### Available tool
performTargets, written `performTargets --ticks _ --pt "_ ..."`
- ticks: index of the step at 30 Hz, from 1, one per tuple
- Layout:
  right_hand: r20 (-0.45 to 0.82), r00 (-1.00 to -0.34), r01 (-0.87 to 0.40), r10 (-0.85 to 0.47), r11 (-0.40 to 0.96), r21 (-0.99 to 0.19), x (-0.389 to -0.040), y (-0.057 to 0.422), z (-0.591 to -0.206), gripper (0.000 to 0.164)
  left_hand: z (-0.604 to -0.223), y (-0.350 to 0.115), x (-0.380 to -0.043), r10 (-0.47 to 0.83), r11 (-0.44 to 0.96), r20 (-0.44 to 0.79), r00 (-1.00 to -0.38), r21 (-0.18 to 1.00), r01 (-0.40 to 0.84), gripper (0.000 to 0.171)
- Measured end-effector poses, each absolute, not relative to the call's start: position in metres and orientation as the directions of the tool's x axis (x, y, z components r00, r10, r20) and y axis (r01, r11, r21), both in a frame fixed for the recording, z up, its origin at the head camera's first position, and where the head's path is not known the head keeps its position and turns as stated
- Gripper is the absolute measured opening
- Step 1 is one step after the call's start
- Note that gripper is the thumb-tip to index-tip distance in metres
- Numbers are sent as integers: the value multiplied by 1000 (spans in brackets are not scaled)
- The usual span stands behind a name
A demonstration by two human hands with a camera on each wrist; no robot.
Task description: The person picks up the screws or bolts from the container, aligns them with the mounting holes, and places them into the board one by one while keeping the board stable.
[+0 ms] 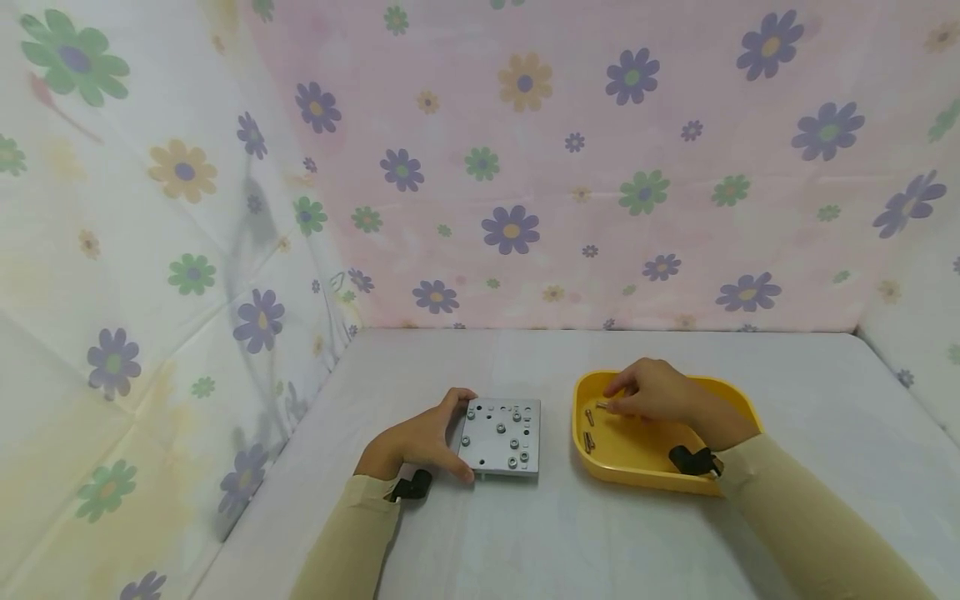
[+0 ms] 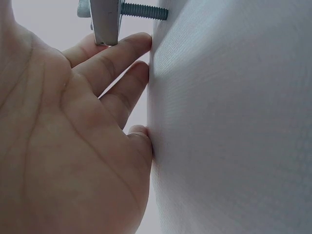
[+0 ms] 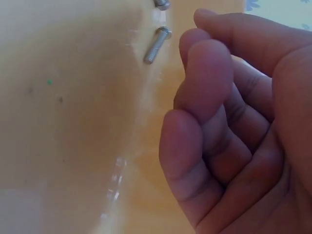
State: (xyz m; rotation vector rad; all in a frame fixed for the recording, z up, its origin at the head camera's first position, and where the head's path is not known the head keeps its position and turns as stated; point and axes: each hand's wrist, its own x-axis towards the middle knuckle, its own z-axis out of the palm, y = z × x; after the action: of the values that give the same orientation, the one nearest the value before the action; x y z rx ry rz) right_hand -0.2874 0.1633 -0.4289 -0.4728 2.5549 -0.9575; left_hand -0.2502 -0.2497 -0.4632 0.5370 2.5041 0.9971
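square silver-grey metal plate (image 1: 495, 443), pierced with holes, 7 round metal screw heads (image 1: 500, 428) on its top face, several holes unfilled. location: over the white cloth-textured surface (image 1: 555, 533), left of the tray. underside: a threaded steel shank (image 2: 144, 10) projects downward in the left wrist view.

left hand (image 1: 423, 437): grasping the plate along its left side, thumb at the near corner, fingertips at the far corner.

right hand (image 1: 656, 396): inside the shallow rounded yellow plastic tray (image 1: 630, 477), fingers bent, tips at the loose silver metal screws (image 1: 589, 417); whether 1 is pinched, cannot tell.

step, as judged: picking a screw from the tray, plate steadied; fitting seems part done. next move, as judged: calls for a firm fingertip pinch on 1 screw, a lift, and a carry leftward to an unfilled hole.

edges and room: tray's raised left wall, the lip to pass; bare strip between tray and plate; more open room on the near side; far edge backed by pink flower-printed cloth (image 1: 555, 179), well apart from the plate.
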Motion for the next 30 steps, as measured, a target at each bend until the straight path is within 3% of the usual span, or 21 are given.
performTargets --ticks 16,23,30 --pt "-231 -855 -221 -465 728 -649 -286 159 -432 28 -465 -250 -251 481 679 -209 -851 704 211 124" --pt "-245 -854 -218 -460 742 -635 -288 159 -435 34 -465 -250 -251 485 677 -207 -850 704 214 124" --pt "-235 -847 -249 -477 747 -617 -289 157 -438 24 -465 -251 -251 485 675 -208 -849 707 212 124"
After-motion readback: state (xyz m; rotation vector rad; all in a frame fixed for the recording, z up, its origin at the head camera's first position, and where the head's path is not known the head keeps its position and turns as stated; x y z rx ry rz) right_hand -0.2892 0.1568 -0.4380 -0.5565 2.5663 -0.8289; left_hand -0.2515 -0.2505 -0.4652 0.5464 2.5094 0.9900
